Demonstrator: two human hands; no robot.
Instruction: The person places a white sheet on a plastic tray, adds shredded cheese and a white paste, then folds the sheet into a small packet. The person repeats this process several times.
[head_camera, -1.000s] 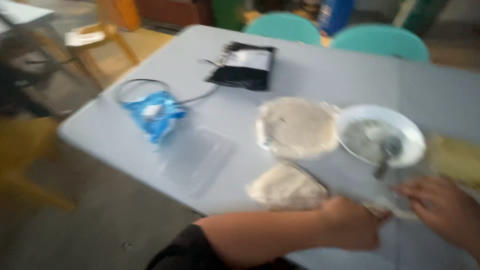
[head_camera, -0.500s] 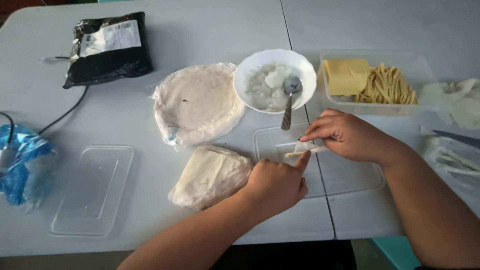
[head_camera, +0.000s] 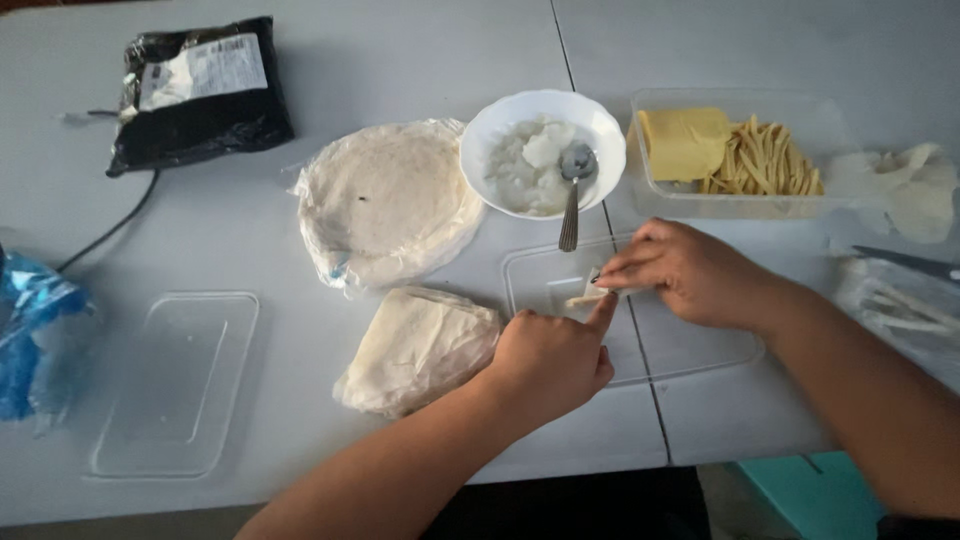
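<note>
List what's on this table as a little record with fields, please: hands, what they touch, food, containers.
left hand: left hand, fist-like, index finger pressing a small pale strip
right hand: right hand, fingertips pinching the same strip
work surface: clear plastic lid on the grey table
bowl: white bowl of white pieces with a spoon
wrappers: round stack in plastic; folded stack
tub: clear tub with yellow block and strips
far left: empty clear container, black packet
</note>
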